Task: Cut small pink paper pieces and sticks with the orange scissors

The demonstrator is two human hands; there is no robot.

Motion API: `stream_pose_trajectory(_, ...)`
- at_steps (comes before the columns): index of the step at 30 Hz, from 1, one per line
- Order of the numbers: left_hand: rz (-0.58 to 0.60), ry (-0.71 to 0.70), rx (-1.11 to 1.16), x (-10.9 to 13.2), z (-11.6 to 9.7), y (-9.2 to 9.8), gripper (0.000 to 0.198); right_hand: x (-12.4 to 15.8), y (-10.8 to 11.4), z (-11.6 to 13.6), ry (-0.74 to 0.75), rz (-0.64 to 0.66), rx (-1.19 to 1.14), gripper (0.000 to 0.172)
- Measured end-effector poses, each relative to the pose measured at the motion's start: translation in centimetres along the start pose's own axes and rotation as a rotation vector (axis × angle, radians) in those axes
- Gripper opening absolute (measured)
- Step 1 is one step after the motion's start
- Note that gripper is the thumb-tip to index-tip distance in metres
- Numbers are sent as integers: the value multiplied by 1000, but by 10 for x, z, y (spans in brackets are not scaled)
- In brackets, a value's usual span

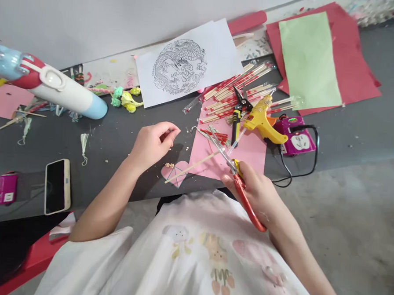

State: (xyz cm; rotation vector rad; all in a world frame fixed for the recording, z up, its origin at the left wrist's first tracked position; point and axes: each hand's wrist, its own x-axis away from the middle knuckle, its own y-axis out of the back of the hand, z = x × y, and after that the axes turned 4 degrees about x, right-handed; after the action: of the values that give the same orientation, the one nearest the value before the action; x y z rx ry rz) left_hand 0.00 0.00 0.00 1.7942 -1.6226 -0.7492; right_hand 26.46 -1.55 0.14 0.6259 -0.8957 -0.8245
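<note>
My right hand (256,186) grips a pair of red-handled scissors (243,198), whose metal blades point up and left over a pink paper sheet (204,159). A thin wooden stick (196,164) reaches from under the blades to a small pink paper heart (179,178), lying across it. Dark lines and a few small beige bits mark the heart. Just above it, my left hand (156,143) is closed, thumb and fingers pinched together; whatever may be between them is hidden. Yellow-and-black pliers (237,119) and a yellow glue gun (262,122) lie beyond the scissors.
Bundles of wrapped sticks (219,93) lie behind the pink sheet, near a dragon drawing (179,67). A purple box (296,137) with a black cable sits right, below green paper (310,61). Left are a bottle (68,90), a phone (56,186) and a white tassel (84,148).
</note>
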Motion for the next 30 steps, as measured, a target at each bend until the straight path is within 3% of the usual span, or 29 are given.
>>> stream_pose_trajectory(7, 85, -5, 6, 44, -3, 9, 22, 4, -7, 8, -12, 23, 59, 31)
stream_pose_trajectory(13, 102, -145, 57, 76, -30, -4, 24, 13, -17, 23, 47, -8, 66, 39)
stream_pose_trajectory(17, 126, -161, 92, 85, -33, -10, 26, 17, -22, 29, 87, -19, 57, 40)
stream_pose_trajectory(26, 61, -170, 53, 98, -26, -8, 24, 23, -30, 38, 126, 5, 31, 42)
stream_pose_trajectory(30, -137, -129, -57, 113, -21, -4, 20, 25, -32, 39, 102, 18, 49, 43)
